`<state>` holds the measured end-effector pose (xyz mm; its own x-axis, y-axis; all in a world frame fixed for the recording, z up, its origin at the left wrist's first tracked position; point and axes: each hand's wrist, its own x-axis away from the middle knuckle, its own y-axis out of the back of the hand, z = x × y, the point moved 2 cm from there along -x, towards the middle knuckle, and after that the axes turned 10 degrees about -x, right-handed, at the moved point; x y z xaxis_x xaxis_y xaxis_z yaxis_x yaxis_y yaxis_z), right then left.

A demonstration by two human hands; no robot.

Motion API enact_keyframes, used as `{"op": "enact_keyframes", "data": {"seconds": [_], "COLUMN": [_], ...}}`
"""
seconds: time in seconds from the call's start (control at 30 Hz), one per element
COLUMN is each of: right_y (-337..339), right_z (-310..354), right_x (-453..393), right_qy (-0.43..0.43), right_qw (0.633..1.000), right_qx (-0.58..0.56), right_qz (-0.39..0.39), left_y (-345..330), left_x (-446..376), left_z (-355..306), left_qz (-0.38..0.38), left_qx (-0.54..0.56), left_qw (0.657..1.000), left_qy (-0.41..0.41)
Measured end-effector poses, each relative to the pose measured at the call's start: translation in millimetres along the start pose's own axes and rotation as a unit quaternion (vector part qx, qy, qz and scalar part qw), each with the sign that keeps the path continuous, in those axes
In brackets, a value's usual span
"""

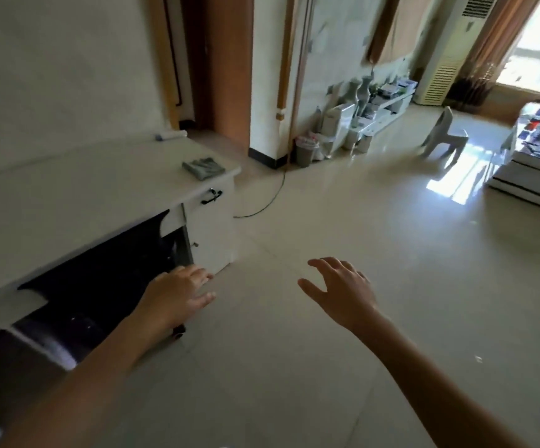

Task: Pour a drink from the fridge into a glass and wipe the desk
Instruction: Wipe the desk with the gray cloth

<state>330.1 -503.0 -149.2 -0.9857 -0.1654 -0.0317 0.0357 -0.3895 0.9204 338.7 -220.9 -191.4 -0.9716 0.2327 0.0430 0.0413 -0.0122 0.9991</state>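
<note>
Over on the far left, the white table (78, 192) runs along the wall, and its top looks nearly bare. A small pale roll (171, 135) lies at the back edge, and a folded grey cloth (203, 168) sits near the right-hand corner, just above the drawer with the black handle (211, 196). That cloth looks like the wiping tool, and it lies right by the edge, so a careless grab could knock it to the floor.

Moving right, the left hand (181, 291) hangs low beside the table's dark knee space, fingers loosely together and extended, holding nothing. A small dark caster (178, 333) shows just under the wrist, and whatever it belongs to is hidden; a foot could catch it.

Next, the right hand (343, 289) is out over the open floor (310, 221), fingers spread apart, also empty.

No fridge, no drink and no glass anywhere in view, so my read is that the pouring has not begun and both must be found elsewhere. The picture is smeared, suggesting quick movement, and that glossy floor may be slick. A green cable (267, 202) trails across it near the doorway: a trip risk. Farther right stands a white plastic chair (444, 134) in the sun glare, another thing to bump when carrying a full glass.
</note>
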Motion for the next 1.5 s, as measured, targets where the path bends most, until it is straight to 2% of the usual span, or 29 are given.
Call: {"op": "enact_keyframes", "data": {"seconds": [0.23,0.57,0.8,1.0,1.27,1.5], "right_y": [-33,-63,-119,-175,-246,-307], "right_z": [36,94,134,149,128,113], "right_x": [-142,-331,-480,-596,-717,-779], "right_qy": [0.073,0.152,0.222,0.256,0.226,0.233], "right_qw": [0.996,0.983,0.962,0.943,0.944,0.944], "right_qx": [0.005,0.017,0.010,0.003,0.012,0.005], "right_qz": [0.051,0.103,0.159,0.214,0.240,0.234], "left_y": [-7,-4,-27,-54,-92,-126], "left_x": [-63,-162,-227,-303,-404,-452], "left_z": [87,205,274,301,318,343], "left_qz": [-0.007,-0.003,0.008,0.015,0.017,0.023], "left_qx": [0.015,0.033,0.022,0.039,0.080,0.081], "left_qw": [0.995,0.984,0.963,0.942,0.935,0.935], "left_qy": [0.095,0.173,0.267,0.334,0.345,0.346]}}
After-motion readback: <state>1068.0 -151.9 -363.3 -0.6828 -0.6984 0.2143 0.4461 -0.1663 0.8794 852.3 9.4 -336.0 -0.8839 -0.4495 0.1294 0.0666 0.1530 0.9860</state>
